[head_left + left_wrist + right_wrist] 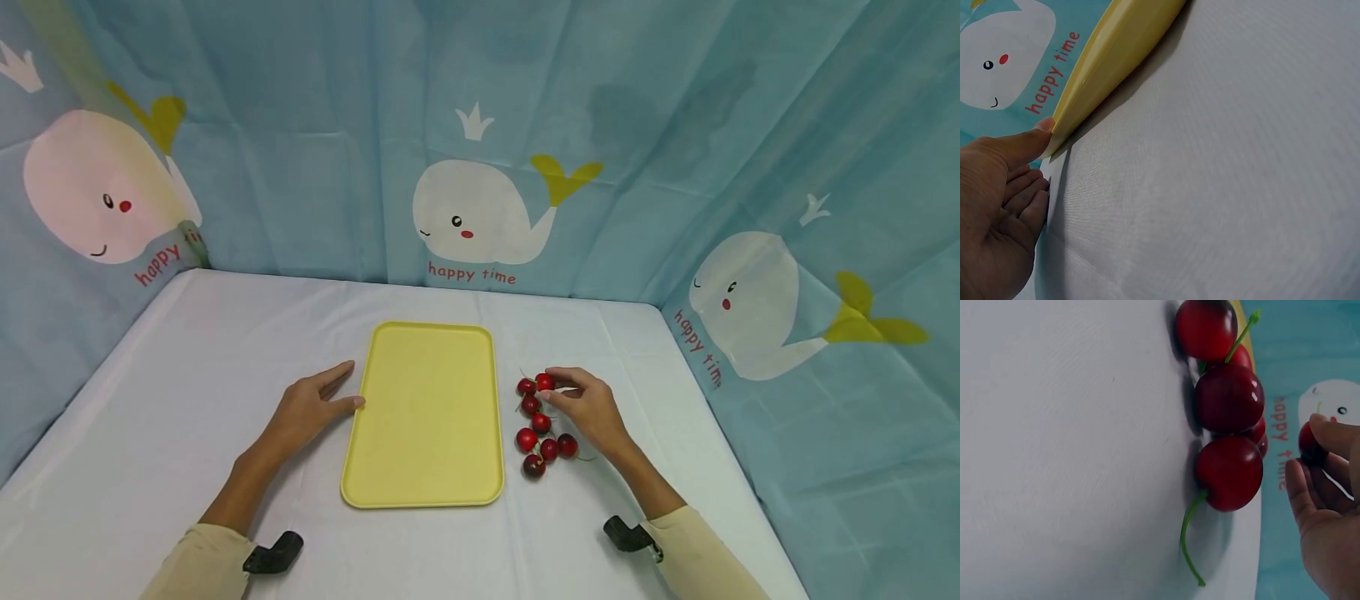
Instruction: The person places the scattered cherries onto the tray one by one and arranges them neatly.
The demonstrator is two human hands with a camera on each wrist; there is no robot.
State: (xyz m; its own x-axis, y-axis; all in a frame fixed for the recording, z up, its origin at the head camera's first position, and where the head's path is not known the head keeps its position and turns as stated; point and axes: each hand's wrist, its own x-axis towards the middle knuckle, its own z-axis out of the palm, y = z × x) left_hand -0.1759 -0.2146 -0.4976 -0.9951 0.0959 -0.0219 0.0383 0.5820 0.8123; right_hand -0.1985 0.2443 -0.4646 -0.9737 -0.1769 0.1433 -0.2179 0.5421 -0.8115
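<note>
A yellow rectangular tray (423,417) lies on the white-covered table. My left hand (307,410) is at its left side; in the left wrist view the thumb (1040,130) touches the tray's rim (1107,59) while the other fingers are loosely bent below. To the right of the tray is a cluster of several dark red cherries (527,439), some with green stems, also close up in the right wrist view (1229,473). At the far end of the cluster my right hand (588,407) pinches one red cherry (1311,442) between thumb and fingers. Whether it is off the cloth, I cannot tell.
A white cloth (247,333) covers the table. Behind and beside it hangs a blue curtain (315,167) printed with whales. A black device (276,552) is on the left wrist and another black device (628,535) on the right.
</note>
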